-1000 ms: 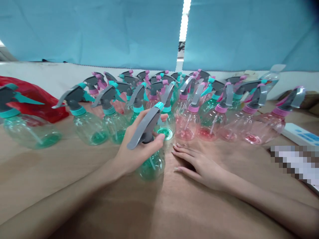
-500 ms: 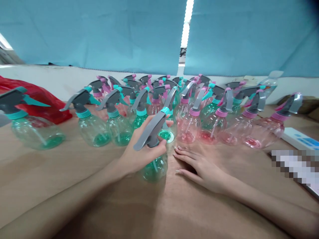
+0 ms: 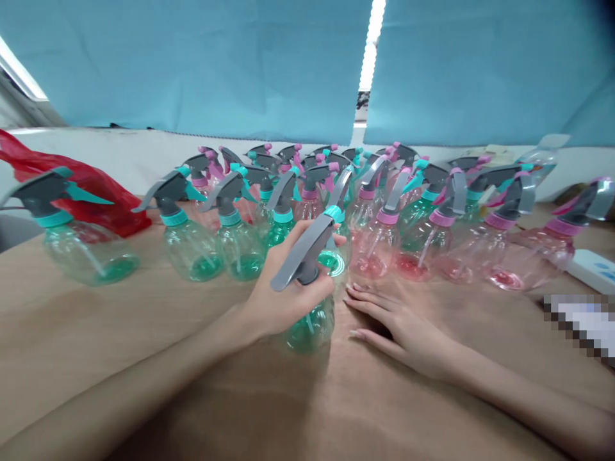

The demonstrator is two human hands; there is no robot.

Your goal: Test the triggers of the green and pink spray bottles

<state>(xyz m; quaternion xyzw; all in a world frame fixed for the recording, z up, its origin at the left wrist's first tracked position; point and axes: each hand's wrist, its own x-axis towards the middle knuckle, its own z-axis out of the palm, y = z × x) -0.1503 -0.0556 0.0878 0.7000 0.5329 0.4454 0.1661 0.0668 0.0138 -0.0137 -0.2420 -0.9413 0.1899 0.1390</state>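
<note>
My left hand (image 3: 288, 288) is wrapped round the neck of a green spray bottle (image 3: 311, 330) with a grey head and a turquoise nozzle. The bottle stands upright at the middle of the table (image 3: 206, 384), its neck ring hidden by my fingers. To its right, my right hand (image 3: 394, 320) lies on the tabletop with fingers stretched out, holding nothing. Just beyond both hands stand several more spray bottles, among them a green one (image 3: 243, 256) on the left and a pink one (image 3: 375, 250) on the right.
A red plastic bag (image 3: 115, 208) lies at the back left, behind a green spray bottle (image 3: 91, 256). On the right are a white box (image 3: 593, 269) and a pixelated flat object (image 3: 583, 323). A clear bottle (image 3: 545, 153) stands at the back right, before a blue curtain (image 3: 240, 70).
The whole view has shifted slightly, so things appear farther right. Both hands keep their places; my left hand still grips the spray bottle.
</note>
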